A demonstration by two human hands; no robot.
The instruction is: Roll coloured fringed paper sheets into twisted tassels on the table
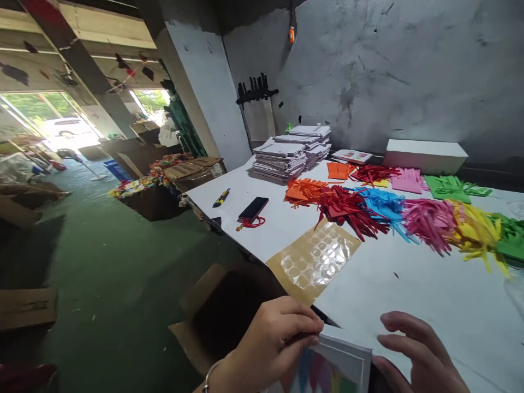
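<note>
My left hand (278,341) pinches the top edge of a flat white box (346,346) at the bottom of the view. Its front shows coloured strips, printed or behind a clear window; I cannot tell which. My right hand (426,355) is by the box's right side with fingers curved and apart; its thumb is close to the edge, and whether it touches is unclear. Just beyond the hands, a brown sheet of round clear stickers (315,256) lies across the table edge. Bundles of felt-like strips in red (347,210), blue (380,204), pink (429,221) and yellow (477,226) lie behind it.
The white table (409,284) carries a phone (254,208) with a red cord, a yellow-black utility knife (221,198), stacked flat white boxes (282,158) and a long white box (426,155). An open carton (204,289) stands below the table edge on the green floor (114,284).
</note>
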